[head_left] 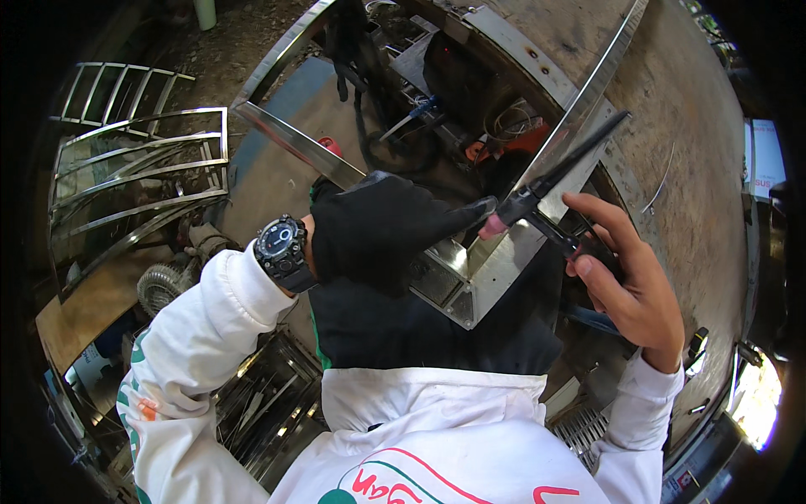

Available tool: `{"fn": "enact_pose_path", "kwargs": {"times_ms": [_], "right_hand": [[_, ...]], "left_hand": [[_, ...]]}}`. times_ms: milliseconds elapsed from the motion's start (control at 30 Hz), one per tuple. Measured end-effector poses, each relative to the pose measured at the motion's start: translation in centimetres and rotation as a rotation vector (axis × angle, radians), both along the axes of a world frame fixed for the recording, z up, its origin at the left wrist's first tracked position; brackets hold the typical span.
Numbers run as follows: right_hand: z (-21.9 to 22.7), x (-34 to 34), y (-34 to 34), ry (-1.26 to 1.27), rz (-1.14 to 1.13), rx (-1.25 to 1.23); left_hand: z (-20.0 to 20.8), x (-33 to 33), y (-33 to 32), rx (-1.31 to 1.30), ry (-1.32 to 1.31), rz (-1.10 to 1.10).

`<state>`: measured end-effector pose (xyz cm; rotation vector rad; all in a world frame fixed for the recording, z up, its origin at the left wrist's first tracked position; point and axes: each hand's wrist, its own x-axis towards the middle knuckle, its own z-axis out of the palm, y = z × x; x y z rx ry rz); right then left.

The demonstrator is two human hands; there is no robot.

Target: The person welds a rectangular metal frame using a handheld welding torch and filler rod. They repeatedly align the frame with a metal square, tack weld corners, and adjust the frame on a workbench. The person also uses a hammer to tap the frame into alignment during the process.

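My right hand (638, 290) holds a TIG welding torch (517, 207) by its handle, between the thumb and the fingers. The torch has a black body, a pink cup and a long black back cap slanting up to the right. My left hand (378, 227), in a black glove, lies over one bar of a shiny metal frame (579, 113). One gloved finger stretches right, its tip at the torch head near the pink cup; the other fingers are hidden. Just below the torch, the frame's corner with a flat plate (466, 304) lies close to my body.
At the left stand curved metal grilles (143, 164). Beyond the frame lie cables, a blue-handled tool (424, 107), an orange object (520, 143) and a dark glove (346, 59). A red can-like object (329, 145) sits by the left bar. A thin wire (662, 181) lies on the floor at right.
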<state>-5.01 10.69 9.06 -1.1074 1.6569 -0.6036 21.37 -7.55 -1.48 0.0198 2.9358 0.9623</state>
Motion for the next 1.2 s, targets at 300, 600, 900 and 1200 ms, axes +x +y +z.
{"fn": "enact_pose_path", "kwargs": {"times_ms": [300, 600, 900, 1200], "right_hand": [[-0.1, -0.4, -2.7, 0.176, 0.284, -0.002], [-0.7, -0.4, -3.3, 0.129, 0.322, -0.092], [-0.6, 0.3, -3.1, 0.153, 0.341, -0.180], [-0.9, 0.0, -3.0, 0.308, 0.488, -0.264]], "left_hand": [[0.6, -0.3, 0.0, -0.038, -0.051, -0.005], [0.6, -0.3, 0.0, -0.047, -0.068, -0.010], [1.0, -0.6, 0.1, -0.064, -0.131, -0.004], [-2.2, 0.6, 0.0, 0.104, 0.103, 0.064]]}}
